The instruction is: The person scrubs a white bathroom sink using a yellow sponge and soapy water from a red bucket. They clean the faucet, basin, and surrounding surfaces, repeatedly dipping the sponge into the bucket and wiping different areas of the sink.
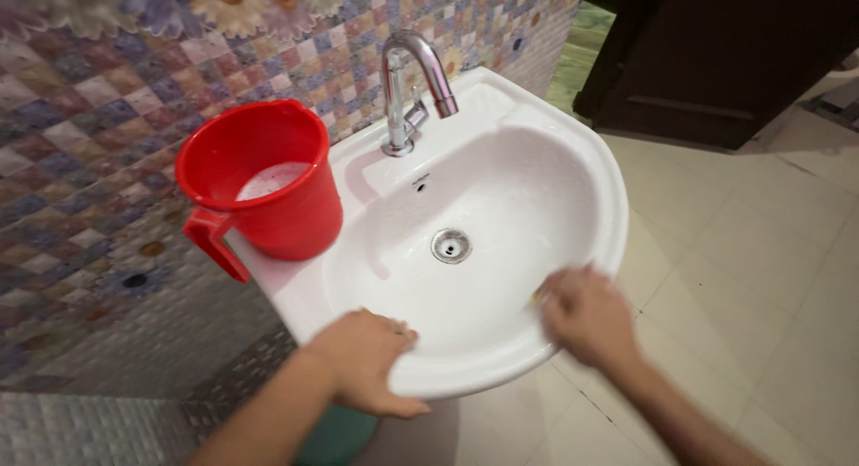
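Observation:
A white wall-mounted washbasin [501, 171] fills the middle of the head view, with a metal drain [451, 245] at its bottom. My left hand [367, 359] grips the basin's near rim, fingers curled over the edge. My right hand [586, 314] is blurred and presses on the inside of the right rim; a small yellowish thing [538, 297] shows under its fingers, too hidden to name. A chrome tap [412, 86] stands at the back of the basin.
A red plastic mug [259, 184] with foamy water inside stands on the basin's left ledge, handle toward me. Patterned mosaic tiles [80, 162] cover the wall on the left. Beige floor tiles [743, 251] and a dark wooden door [725, 55] lie to the right.

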